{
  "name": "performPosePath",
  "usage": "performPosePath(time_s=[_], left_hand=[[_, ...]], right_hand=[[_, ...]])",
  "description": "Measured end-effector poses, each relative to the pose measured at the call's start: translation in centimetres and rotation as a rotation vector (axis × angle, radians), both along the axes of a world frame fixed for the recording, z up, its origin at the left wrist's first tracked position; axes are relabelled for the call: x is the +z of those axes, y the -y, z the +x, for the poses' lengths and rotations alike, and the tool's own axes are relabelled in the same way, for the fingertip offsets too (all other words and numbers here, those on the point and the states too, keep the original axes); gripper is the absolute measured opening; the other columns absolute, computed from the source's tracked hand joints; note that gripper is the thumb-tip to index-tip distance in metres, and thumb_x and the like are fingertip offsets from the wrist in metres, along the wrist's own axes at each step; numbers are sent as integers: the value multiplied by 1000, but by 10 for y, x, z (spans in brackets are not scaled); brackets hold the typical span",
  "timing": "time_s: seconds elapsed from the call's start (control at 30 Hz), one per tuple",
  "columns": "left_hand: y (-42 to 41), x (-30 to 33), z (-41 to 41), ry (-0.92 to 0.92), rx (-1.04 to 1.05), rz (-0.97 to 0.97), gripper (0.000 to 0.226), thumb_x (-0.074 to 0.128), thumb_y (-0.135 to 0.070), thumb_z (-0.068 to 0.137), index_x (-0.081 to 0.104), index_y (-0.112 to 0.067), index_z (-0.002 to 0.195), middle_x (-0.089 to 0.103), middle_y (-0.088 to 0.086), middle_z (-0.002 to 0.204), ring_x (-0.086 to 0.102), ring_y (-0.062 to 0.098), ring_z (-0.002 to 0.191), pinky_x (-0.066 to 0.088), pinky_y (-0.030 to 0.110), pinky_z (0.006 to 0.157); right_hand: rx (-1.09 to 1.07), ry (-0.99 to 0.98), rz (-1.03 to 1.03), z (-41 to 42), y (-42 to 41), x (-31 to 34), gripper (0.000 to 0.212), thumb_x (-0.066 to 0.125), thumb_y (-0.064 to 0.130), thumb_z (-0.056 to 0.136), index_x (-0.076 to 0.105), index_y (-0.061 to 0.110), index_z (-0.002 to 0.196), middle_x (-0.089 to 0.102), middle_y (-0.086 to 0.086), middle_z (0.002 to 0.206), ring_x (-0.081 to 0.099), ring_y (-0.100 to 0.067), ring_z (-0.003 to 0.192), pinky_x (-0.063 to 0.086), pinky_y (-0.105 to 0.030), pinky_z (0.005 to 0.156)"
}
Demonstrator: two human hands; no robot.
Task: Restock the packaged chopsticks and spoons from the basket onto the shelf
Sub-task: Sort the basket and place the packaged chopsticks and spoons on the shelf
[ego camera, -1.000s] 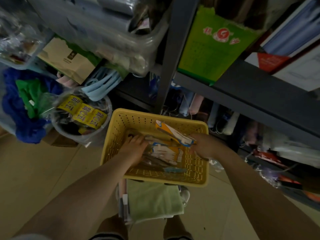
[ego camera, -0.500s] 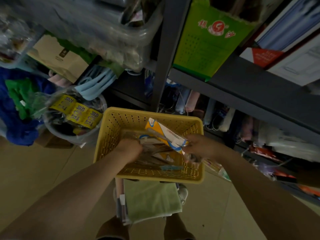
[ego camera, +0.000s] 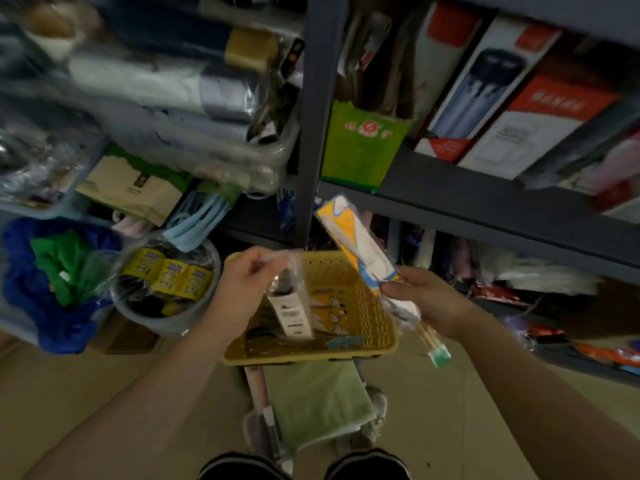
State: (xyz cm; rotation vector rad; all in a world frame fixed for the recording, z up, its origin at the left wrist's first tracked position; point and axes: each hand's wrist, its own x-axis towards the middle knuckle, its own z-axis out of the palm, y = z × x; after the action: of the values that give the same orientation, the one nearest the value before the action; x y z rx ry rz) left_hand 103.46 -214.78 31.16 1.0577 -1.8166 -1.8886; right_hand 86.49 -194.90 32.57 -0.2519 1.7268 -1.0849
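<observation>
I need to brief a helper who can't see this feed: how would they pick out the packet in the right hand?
Find the yellow basket on the floor below the dark shelf. Just above its right rim, the right hand grips a long flat packet slanting up toward the shelf post. Its yellow-and-white wrapper with blue trim sets it apart from the clear packet in the left hand.

shelf [ego camera: 485,199] crowded (boxes [ego camera: 512,109]), basket [ego camera: 374,306] open
</observation>
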Motion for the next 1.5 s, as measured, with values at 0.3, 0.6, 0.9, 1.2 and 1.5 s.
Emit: performPosePath(time_s=[0.3,0.6,0.9,1.2,1.5], left_hand=[[-9,102,-50,-325,63,428,28,51,-14,91,64,-15,66,62,-1,57,50,14,60,41,28,62],[-60,135,-100,-355,199,671,21,48,-20,94,62,-5,94,68,8,78,67,15,64,58,24,54],[-178,223,-159,-465,-129,483,44,28,-47,95,61,-21,107,70,4,102,67,17,92,51,30,83],[-234,279,-247,-398,-91,-83,22,47,-9,92,65,-22,93,69,1,88,65,18,81,53,30,69],[-191,306,-347,-186,-30,-147,27,65,-6,80,64,4,105,69,20,93,67,27,79,55,37,76]], right_hand=[[-73,126,-168,60,34,48,49,55,38,90,47,17,134,62,-4,124,59,-24,112,44,-47,103],[-97,390,-437,48,-11,89,23,58,29,84,66,10,95,66,-12,88,65,-22,70,58,-36,68],[-24,-291,-599,-63,-96,199,20,50,2,92,59,19,98,69,13,67,59,5,58,47,-9,55],[21,-852,-284,-173,-123,273,21,58,34,85,66,16,78,64,2,70,58,-11,64,45,-33,66],[-82,-1006,55,-258,-95,310,23,66,23,79,64,2,88,67,-16,81,69,-30,74,57,-38,65]])
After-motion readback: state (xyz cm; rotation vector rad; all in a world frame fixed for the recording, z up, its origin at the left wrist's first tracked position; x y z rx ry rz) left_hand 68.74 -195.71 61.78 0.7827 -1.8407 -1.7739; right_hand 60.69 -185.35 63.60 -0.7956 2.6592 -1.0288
